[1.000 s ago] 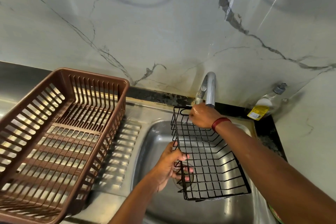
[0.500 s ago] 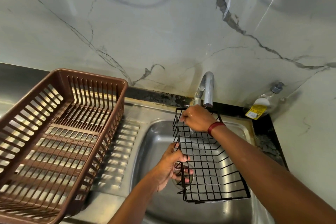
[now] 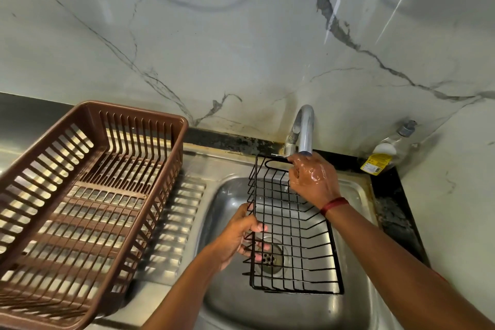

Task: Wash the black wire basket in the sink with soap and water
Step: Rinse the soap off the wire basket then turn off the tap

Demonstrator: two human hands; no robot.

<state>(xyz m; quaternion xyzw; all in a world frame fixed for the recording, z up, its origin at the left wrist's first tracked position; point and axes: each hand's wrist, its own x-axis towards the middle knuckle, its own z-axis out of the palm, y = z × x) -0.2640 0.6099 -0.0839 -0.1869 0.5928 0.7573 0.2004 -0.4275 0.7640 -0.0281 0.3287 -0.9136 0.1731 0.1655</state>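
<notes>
The black wire basket (image 3: 292, 238) hangs over the steel sink (image 3: 230, 297), under the chrome tap (image 3: 305, 128). My left hand (image 3: 238, 238) grips the basket's left rim, fingers curled through the wires. At the far end of the basket, directly below the spout, my right hand (image 3: 313, 179) is wet and glossy, with its fingers curled over the top wires. The drain (image 3: 270, 257) shows through the basket's mesh. Any water stream is hidden by my right hand.
A large brown plastic crate (image 3: 88, 203) stands on the draining board left of the sink. A clear soap bottle with a yellow label (image 3: 385, 153) lies in the right corner on the black counter. The marble wall rises behind, with a white cable and blue hose above.
My right hand slid along the basket's far end to a spot right under the spout and now looks wet. The left hand kept its grip, and the basket barely shifted.
</notes>
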